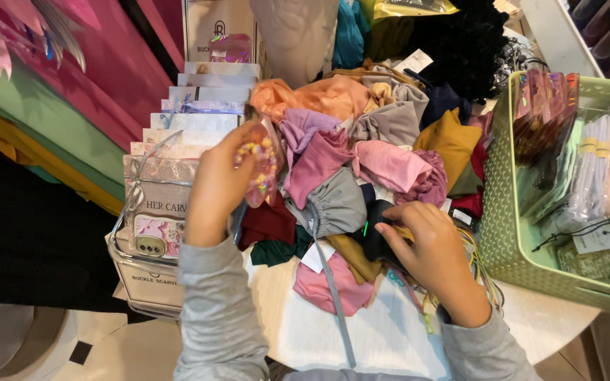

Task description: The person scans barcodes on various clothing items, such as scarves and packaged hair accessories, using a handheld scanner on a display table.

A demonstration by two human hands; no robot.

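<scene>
Head view: right hand presses down on a dark cloth at the near edge of the fabric pile, fingertips hidden under it. Left hand is closed around a clear beaded packet; contents blurry. Green basket at right, cut off. Boxed scarves behind.

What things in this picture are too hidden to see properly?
- Head view: the right hand has its fingertips buried in the fabric pile, so what they touch is hidden.
- The left hand covers part of the clear beaded packet.
- The green basket is cut off by the right edge.
</scene>
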